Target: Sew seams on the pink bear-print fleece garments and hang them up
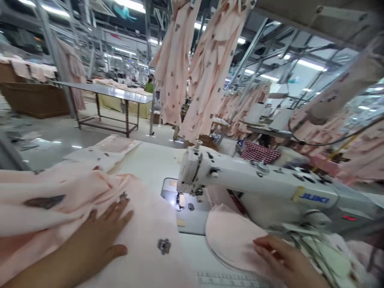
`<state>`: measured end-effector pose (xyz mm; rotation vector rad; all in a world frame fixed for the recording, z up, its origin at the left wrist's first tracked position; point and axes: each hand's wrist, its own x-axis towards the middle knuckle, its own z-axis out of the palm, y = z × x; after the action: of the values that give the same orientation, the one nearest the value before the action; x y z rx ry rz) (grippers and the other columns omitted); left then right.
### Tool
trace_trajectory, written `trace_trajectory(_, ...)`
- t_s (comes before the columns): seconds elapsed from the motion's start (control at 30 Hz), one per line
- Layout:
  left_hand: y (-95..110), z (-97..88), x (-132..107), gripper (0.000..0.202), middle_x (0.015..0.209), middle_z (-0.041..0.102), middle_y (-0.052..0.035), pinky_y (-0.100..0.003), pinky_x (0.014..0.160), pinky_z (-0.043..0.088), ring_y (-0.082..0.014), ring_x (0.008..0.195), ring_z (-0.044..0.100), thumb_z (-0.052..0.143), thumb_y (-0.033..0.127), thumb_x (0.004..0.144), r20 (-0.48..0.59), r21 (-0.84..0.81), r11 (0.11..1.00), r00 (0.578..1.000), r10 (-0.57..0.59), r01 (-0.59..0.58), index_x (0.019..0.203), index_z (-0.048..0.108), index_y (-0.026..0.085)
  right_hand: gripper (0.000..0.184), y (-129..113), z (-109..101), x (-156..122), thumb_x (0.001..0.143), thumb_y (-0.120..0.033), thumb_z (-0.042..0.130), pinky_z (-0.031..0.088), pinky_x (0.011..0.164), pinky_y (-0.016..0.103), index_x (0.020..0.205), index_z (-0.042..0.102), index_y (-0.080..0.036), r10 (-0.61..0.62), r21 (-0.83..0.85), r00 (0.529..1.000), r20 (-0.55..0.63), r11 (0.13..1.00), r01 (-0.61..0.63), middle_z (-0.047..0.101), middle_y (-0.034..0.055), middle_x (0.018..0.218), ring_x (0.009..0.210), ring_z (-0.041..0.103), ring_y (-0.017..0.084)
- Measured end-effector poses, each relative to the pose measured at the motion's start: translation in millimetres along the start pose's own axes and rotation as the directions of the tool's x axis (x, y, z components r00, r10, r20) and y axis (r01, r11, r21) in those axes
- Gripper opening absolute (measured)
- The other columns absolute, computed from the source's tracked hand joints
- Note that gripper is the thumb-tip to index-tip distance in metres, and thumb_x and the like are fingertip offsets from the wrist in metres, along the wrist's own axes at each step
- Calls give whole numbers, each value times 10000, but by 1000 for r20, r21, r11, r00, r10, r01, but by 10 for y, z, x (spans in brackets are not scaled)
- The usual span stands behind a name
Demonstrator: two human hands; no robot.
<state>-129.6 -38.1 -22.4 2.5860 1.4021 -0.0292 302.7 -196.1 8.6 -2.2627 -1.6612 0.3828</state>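
Note:
My left hand lies flat, fingers spread, on a pale pink cloth with dark flower prints, which is bunched up toward the left. At the right, my right hand pinches the edge of a rounded pale pink fabric piece between thumb and fingers. That piece seems to have more than one layer. Between my hands stands a white sewing machine, its needle area lit. The cloth's right edge reaches beside the metal needle plate, left of the rounded piece.
A printed ruler scale runs along the table's front. Pale green scraps lie at the right, below the machine arm. Pink printed garments hang beyond the machine. Farther back are a metal table and a brown bin.

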Motion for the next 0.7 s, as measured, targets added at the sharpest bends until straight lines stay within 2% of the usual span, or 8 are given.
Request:
trace_trajectory(0.1, 481, -140, 198, 402, 1320, 533, -97, -562, 1017, 366, -342, 1223, 482, 568, 373, 821, -89, -57, 969, 968, 235, -240, 1201, 611, 249, 398, 147, 54, 224, 790, -535, 462, 453, 585, 335, 967, 639, -225, 160, -67, 980, -120, 983, -169, 693, 52, 748, 643, 635, 230)
trace_trajectory(0.17, 984, -191, 424, 292, 1202, 625, -85, -448, 967, 459, -275, 1096, 587, 503, 266, 869, -202, -117, 872, 871, 449, -476, 1116, 653, 221, 380, 151, 142, 352, 805, -505, 475, 435, 600, 356, 1015, 625, -225, 163, -81, 971, -175, 980, -180, 691, 55, 750, 656, 631, 251)
trace_trajectory(0.23, 1505, -191, 707, 249, 1054, 677, -77, -372, 858, 524, -236, 946, 640, 453, 180, 879, -321, -189, 745, 757, 569, -640, 981, 680, 186, 312, 103, 217, 437, 832, -467, 459, 437, 664, 372, 926, 642, -233, 96, -70, 973, -208, 991, -113, 689, 60, 818, 733, 630, 257)
trace_trajectory(0.3, 1940, -160, 1009, 223, 1045, 669, -57, -333, 877, 511, -216, 964, 626, 472, 160, 876, -373, -228, 695, 720, 585, -682, 995, 659, 183, 306, 37, 251, 465, 858, -445, 428, 442, 727, 371, 832, 640, -225, -15, -37, 972, -234, 999, 6, 674, 63, 857, 792, 619, 243)
trace_trajectory(0.37, 2242, -130, 1271, 235, 1112, 646, -49, -320, 962, 458, -223, 1087, 577, 526, 174, 863, -419, -260, 659, 697, 582, -706, 1077, 624, 178, 343, -18, 240, 439, 888, -456, 386, 456, 742, 341, 809, 623, -221, -130, 11, 959, -254, 990, 137, 656, 60, 843, 806, 612, 214)
trace_trajectory(0.43, 2410, -121, 1441, 206, 1052, 671, -15, -276, 960, 453, -197, 1073, 588, 559, 164, 849, -450, -294, 611, 671, 589, -735, 1036, 638, 193, 367, -43, 191, 378, 918, -456, 338, 477, 721, 299, 832, 603, -217, -212, 58, 937, -277, 970, 236, 647, 59, 829, 800, 617, 187)
trace_trajectory(0.53, 2470, -162, 1495, 172, 888, 693, 26, -212, 842, 505, -138, 887, 648, 531, 110, 849, -491, -364, 541, 650, 580, -758, 896, 667, 205, 294, 4, 23, 268, 916, -436, 400, 504, 650, 243, 939, 593, -215, -256, 94, 927, -274, 952, 291, 665, 48, 832, 750, 641, 159)
trace_trajectory(0.7, 2257, -283, 1192, 215, 881, 688, 16, -201, 807, 526, -109, 858, 655, 460, 124, 866, -585, -537, 409, 675, 450, -738, 867, 663, 194, 142, 250, -385, -27, 820, -403, 578, 519, 563, 213, 823, 664, -290, -300, -76, 941, -158, 954, 291, 695, -8, 741, 652, 662, 155)
